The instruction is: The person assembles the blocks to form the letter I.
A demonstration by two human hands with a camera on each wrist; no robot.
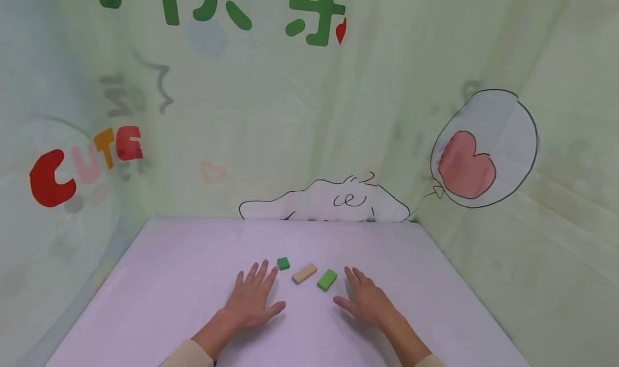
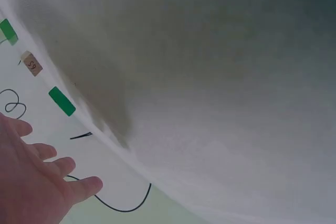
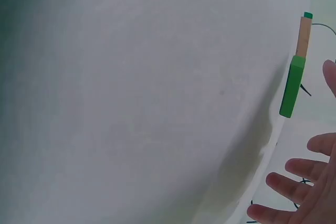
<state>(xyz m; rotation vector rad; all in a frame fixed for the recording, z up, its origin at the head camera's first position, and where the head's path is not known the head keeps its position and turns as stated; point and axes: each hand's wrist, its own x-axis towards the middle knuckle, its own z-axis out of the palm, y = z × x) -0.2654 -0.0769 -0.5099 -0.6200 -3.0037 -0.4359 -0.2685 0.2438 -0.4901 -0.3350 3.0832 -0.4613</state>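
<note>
A tan, stick-shaped block that looks like wood lies on a smooth, pale purple table. In the left wrist view, one side of the tan block has small dark marks on it. Just left of the tan block, and a bit farther from the person, is a small, dark green, square-looking block. Just right of the tan block, and a bit closer to the person, is a bright green, box-shaped block. In the head view, small gaps show between the three blocks.

The person's bare left hand is to the left of the tan block. Its fingers are straight and spread wide, its thumb sticks out to the side, and it holds nothing. One fingertip is right by the dark green block; I cannot tell if they touch. The person's bare right hand is to the right of the tan block, near the bright green block. Its fingers are nearly straight and its thumb points away from them. It holds nothing too.

Far past the tan block hangs a pale green cloth. To the right of the tan block, the cloth shows a round balloon drawing with a pinkish red heart inside.
</note>
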